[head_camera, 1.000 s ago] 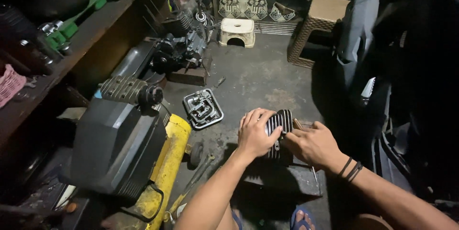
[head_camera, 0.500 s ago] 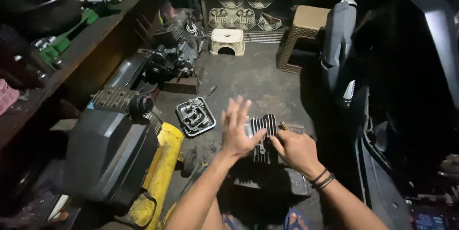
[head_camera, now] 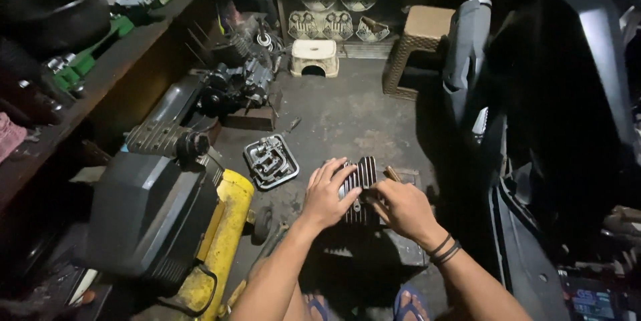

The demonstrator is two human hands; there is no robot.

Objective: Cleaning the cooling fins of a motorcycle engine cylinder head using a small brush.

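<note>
A dark finned metal engine cylinder [head_camera: 361, 179] stands on a low block on the concrete floor in front of me. My left hand [head_camera: 327, 194] wraps its left side, fingers spread over the fins. My right hand [head_camera: 400, 206] grips its right side, with dark bands on the wrist. A small brownish stick-like piece [head_camera: 392, 174] pokes out just past my right fingers. Both forearms reach in from the bottom edge.
A grey engine cover plate [head_camera: 270, 161] lies on the floor to the left. A yellow and black compressor [head_camera: 167, 227] stands at lower left. A motorcycle engine [head_camera: 237, 84] sits further back, with a small white stool [head_camera: 315, 58] and a brown stool [head_camera: 415, 44]. A motorcycle body [head_camera: 561, 127] fills the right side.
My left hand lifted with fingers spread half a second ago and is back down on the cylinder. The view has shifted slightly; the cylinder stays in place.
</note>
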